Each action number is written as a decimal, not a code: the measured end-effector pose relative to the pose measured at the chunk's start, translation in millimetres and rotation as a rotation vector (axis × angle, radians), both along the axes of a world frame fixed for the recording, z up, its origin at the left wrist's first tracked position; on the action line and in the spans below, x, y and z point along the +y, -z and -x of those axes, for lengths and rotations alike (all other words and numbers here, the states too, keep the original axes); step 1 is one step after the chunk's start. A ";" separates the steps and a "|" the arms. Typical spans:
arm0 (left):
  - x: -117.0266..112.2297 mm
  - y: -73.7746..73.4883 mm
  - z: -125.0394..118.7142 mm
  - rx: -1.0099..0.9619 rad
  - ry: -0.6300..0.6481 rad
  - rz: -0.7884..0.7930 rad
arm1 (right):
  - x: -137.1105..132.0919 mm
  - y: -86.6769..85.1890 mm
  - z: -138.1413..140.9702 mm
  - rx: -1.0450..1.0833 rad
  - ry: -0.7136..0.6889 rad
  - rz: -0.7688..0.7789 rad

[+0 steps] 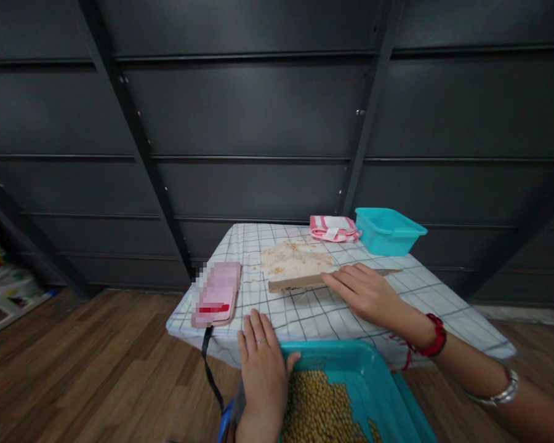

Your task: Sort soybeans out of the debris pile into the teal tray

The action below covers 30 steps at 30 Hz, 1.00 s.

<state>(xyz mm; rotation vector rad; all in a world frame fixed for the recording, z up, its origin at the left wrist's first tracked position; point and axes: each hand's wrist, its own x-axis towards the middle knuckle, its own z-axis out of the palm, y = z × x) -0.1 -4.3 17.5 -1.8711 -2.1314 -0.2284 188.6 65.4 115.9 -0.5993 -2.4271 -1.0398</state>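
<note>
My right hand [362, 292] is closed over a long, flat tan strip [298, 282], its material unclear, with a tapered far end to the right. The strip lies along the near side of a pale, flattened patch of crumbly material [290, 258] dotted with yellowish bits. My left hand [264, 363] has its fingers stretched out flat at the table's front edge, and its thumb touches the rim of a teal tray [341, 347]. Many small yellow-brown beans [321, 406] fill the tray's left part.
A checked white cloth [253, 240] covers the table. A pink phone [219, 289] with a black strap lies left. At the back right are a folded pink-striped towel [335, 227] and a teal basket [388, 231]. A dark panelled wall [258, 111] stands behind.
</note>
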 end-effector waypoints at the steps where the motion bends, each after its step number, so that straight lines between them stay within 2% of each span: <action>1: 0.1 0.0 0.1 -0.009 0.001 -0.001 | -0.6 0.2 -0.7 0.001 -0.003 0.006; 10: 0.4 5.7 1.4 -0.046 0.019 -0.027 | -5.2 1.3 -6.3 0.010 -0.029 0.050; 16: 1.2 11.0 3.4 -0.006 0.033 -0.057 | -8.1 -0.3 -8.4 0.026 -0.026 0.071; 24: 0.4 4.5 0.1 -0.003 0.017 -0.023 | -8.5 -1.9 -7.5 0.045 -0.049 0.068; 30: 1.4 8.4 1.3 -0.007 0.029 -0.052 | -13.6 -3.3 -5.0 0.044 -0.062 0.082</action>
